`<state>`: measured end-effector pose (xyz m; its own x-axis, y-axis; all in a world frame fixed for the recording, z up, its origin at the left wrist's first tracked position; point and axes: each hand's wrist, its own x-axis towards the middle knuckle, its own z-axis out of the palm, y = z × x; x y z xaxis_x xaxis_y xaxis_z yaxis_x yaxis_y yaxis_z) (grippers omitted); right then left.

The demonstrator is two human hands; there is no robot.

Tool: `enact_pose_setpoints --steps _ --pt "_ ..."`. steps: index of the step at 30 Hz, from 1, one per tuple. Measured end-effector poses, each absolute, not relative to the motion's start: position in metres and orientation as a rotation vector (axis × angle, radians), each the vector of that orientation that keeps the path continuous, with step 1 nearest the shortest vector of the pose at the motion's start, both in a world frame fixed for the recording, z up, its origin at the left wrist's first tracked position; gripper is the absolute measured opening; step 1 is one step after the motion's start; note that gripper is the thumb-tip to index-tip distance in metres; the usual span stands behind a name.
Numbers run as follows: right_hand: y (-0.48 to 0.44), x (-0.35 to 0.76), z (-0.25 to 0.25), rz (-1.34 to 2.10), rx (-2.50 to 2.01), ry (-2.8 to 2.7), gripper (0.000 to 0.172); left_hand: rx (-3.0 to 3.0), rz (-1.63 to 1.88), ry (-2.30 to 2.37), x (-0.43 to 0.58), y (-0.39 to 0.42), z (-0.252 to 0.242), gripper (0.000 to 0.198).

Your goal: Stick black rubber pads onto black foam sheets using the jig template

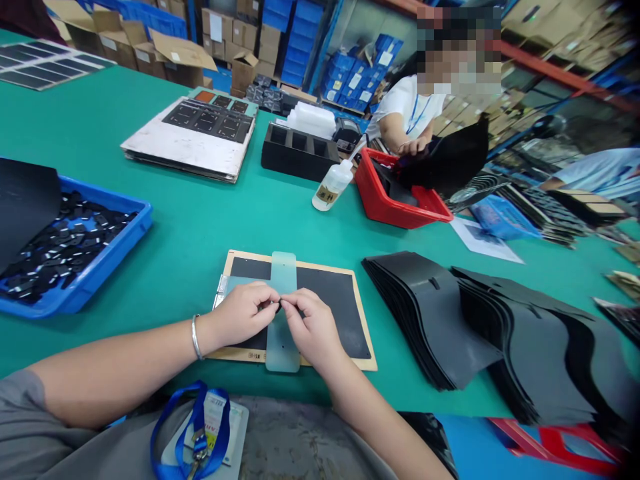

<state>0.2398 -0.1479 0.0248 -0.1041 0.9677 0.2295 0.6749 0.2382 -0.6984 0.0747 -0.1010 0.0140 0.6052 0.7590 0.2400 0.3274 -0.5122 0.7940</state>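
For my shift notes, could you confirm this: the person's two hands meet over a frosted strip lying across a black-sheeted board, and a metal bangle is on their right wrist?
Not quite: the metal bangle is on the left wrist, not the right, as the head view shows. The left hand and right hand do meet over the frosted strip across the black-sheeted board.

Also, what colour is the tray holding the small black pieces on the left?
The tray is bright blue, clearest in the head view.

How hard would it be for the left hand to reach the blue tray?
Probably not hard, so yes: only green tabletop lies between the left hand and the blue tray.
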Motion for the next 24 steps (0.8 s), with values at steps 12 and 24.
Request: enact_pose_setpoints --steps 12,24 --pt "-0.149 0.258 0.033 0.563 -1.606 -1.670 0.017 1.878 0.644 0.948 0.076 -0.100 0.014 0.013" --pt "-0.283 0.553 0.047 0.101 -2.082 -0.513 0.025 1.560 0.576 1.089 0.074 -0.084 0.016 0.009"
